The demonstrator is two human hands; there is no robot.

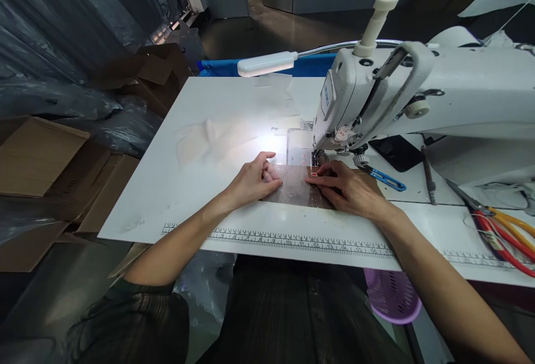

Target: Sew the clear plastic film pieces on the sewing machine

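A thin translucent sheet [292, 183] lies on the table in front of the sewing machine's presser foot [316, 158], next to a brown strip [316, 198]. Small red-and-white marks show near the needle. My left hand [254, 181] is at the sheet's left side, its forefinger raised, thumb and other fingers closed together on the sheet. Close by the presser foot, my right hand [351, 188] has its fingertips pinched at the seam between sheet and brown strip. The palm covers part of the brown piece.
A white sewing machine [451, 88] stands right, with a lamp [267, 64] shining left of its needle. Blue thread snips [382, 177], a dark flat object [397, 152] and scissors [497, 224] lie right. A printed ruler [288, 241] follows the front edge. Cardboard boxes [42, 155] stand left.
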